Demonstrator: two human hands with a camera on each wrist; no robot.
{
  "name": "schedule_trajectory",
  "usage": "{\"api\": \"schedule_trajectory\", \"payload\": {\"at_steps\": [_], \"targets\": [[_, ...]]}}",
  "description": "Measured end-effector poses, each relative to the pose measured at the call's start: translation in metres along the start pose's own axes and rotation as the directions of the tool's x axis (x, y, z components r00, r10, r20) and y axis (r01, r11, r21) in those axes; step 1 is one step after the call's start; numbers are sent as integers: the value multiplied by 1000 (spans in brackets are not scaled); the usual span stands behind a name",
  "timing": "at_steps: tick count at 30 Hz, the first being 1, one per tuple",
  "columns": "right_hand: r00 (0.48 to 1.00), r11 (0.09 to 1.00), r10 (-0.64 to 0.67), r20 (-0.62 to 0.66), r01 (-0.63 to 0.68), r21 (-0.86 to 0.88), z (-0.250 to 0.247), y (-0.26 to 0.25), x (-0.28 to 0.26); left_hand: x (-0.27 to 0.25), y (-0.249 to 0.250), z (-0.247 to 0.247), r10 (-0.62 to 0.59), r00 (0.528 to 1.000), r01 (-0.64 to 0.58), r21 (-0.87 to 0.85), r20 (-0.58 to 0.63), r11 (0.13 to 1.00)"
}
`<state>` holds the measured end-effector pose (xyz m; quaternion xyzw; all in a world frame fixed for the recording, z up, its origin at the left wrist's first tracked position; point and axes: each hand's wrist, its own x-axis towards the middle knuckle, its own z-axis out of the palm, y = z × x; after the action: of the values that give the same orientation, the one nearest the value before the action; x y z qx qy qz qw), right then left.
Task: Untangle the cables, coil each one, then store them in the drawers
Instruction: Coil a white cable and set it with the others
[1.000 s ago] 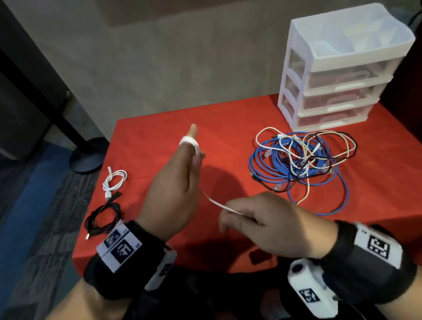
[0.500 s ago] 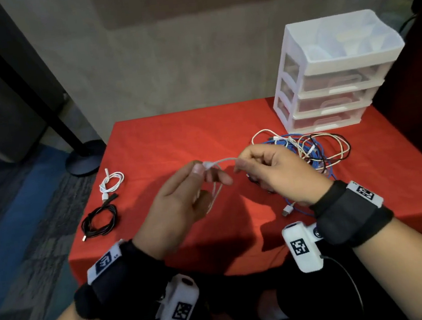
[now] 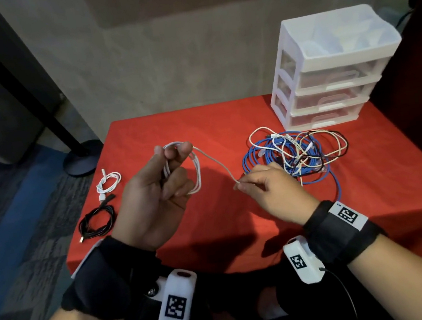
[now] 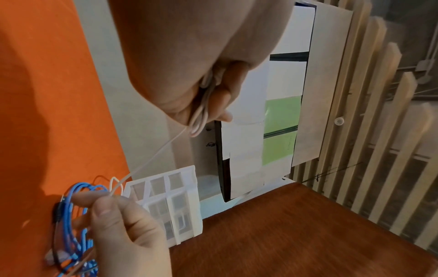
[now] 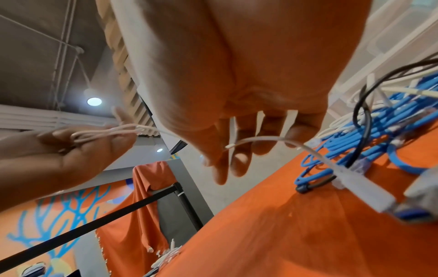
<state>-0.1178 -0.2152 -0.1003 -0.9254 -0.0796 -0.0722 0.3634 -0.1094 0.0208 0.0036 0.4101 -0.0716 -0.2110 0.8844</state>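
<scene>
From the head view the right hand covers the near edge of the cable tangle, so I can't tell where the blue loops end under it. The white cable vanishes into the left hand where thumb and forefinger pinch the top of its loops; how many turns there are is hard to count. The right wrist view is blurred, though a plug end trails below that hand's fingers. The right hand pinches the cable's free run at its fingertips, just in front of the tangle. Half a second ago both hands met over the middle; now they've drawn apart, the strand stretched between them. Beyond the left hand lie a small white coil and a black coil; the drawer unit stands beyond the right
</scene>
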Motion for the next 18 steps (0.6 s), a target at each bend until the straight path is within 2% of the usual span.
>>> {"api": "schedule_trajectory", "payload": {"at_steps": [3,5,8,10,11,13,15,18], "targets": [[998,993,45,54,-50,109,5,-8,-3,5,1,1,22,1000,-22,-17,3,1000],[998,998,37,59,-40,56,15,-6,-9,8,4,0,39,999,-39,-28,6,999],[992,993,39,121,-25,-112,17,-2,-15,9,8,-3,50,999,-50,-44,0,998],[992,996,22,125,-11,-88,10,-6,-14,7,8,-5,43,999,-43,-54,13,998],[992,999,40,119,-36,-36,6,-9,-13,7,8,-6,38,999,-36,-62,19,997],[978,968,158,135,-180,175,-1,-19,-10,5,6,-6,26,999,-23,-90,35,996],[954,844,258,151,-299,445,-4,-28,-8,4,2,-3,20,998,-14,-120,52,993],[937,648,319,143,-326,688,-10,-42,-3,4,-6,-1,9,998,-2,-125,57,992]]}}
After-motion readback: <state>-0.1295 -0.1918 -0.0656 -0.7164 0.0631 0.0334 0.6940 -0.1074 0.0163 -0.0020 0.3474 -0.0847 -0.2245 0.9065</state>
